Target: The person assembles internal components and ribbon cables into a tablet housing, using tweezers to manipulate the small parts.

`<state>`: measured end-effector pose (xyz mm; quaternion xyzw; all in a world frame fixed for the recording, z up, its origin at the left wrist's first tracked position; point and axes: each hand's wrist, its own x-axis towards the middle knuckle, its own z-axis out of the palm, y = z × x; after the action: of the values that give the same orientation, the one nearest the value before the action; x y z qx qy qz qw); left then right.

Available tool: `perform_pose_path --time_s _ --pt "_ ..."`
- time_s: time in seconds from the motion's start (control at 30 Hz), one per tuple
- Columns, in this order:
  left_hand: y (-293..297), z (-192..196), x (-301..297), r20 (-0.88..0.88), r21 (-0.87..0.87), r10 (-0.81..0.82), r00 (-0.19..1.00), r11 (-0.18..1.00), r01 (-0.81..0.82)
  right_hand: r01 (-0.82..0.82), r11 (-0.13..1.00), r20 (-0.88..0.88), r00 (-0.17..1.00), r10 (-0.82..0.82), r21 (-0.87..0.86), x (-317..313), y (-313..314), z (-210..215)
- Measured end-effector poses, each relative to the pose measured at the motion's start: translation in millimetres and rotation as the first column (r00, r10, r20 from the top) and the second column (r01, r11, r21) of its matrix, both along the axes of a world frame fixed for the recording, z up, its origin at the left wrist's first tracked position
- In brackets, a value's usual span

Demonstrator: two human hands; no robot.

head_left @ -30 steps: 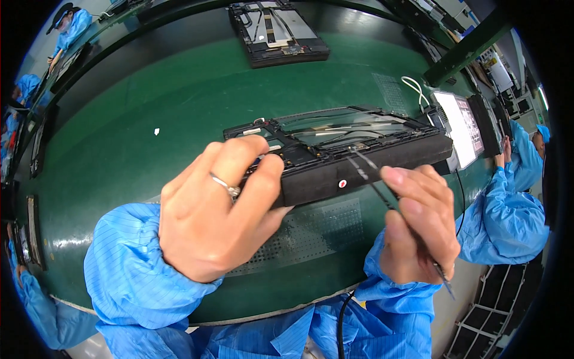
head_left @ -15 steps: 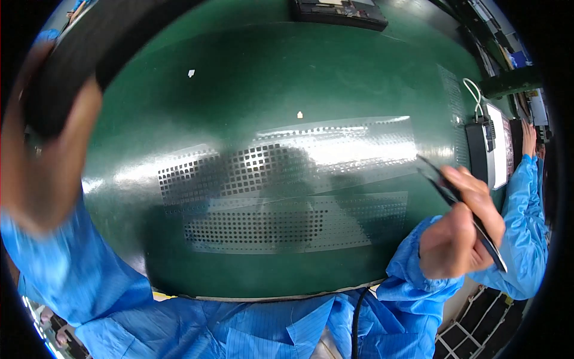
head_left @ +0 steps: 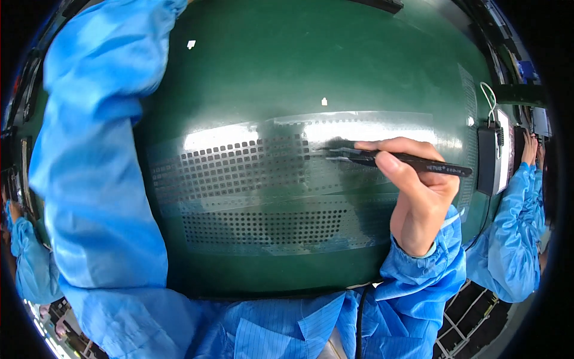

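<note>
My right hand is closed on a pair of black tweezers, their slim tips pointing left. Those tips hover over or touch a clear sheet with rows of small dark square pads; I cannot tell which. In front of it lies a second clear sheet bearing rows of small dark dots. My left arm, in a blue sleeve, stretches far forward along the left side. The left hand lies beyond the upper edge, so what it touches is hidden.
Two small white pieces lie on the green table: one at the far left, one near the middle. To the right stands a black-and-white box with a white cable. A co-worker's blue sleeve shows at the right, another at the left.
My left hand, earlier raised at the left holding a black object, has gone forward out of view. My right hand has moved left and up, bringing the tweezers over the square pads.
</note>
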<state>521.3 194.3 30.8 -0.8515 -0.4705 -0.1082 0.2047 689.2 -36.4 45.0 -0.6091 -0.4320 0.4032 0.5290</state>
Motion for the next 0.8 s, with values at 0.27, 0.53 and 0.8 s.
perform_pose_path --time_s 0.27,0.53,0.8 --pt "-161 1 -17 0.272 -0.360 -0.557 0.785 0.698 0.620 0.003 1.000 -0.021 1.000 -0.004 -0.028 -2 6 -21" --pt "-185 -33 -19 0.361 -0.422 -0.486 0.796 0.676 0.605 -0.018 1.000 0.015 1.000 0.019 -0.013 -5 4 -22" --pt "-185 -33 -17 0.370 -0.403 -0.485 0.792 0.684 0.608 -0.033 0.999 0.032 0.999 0.033 0.014 -3 4 -22"
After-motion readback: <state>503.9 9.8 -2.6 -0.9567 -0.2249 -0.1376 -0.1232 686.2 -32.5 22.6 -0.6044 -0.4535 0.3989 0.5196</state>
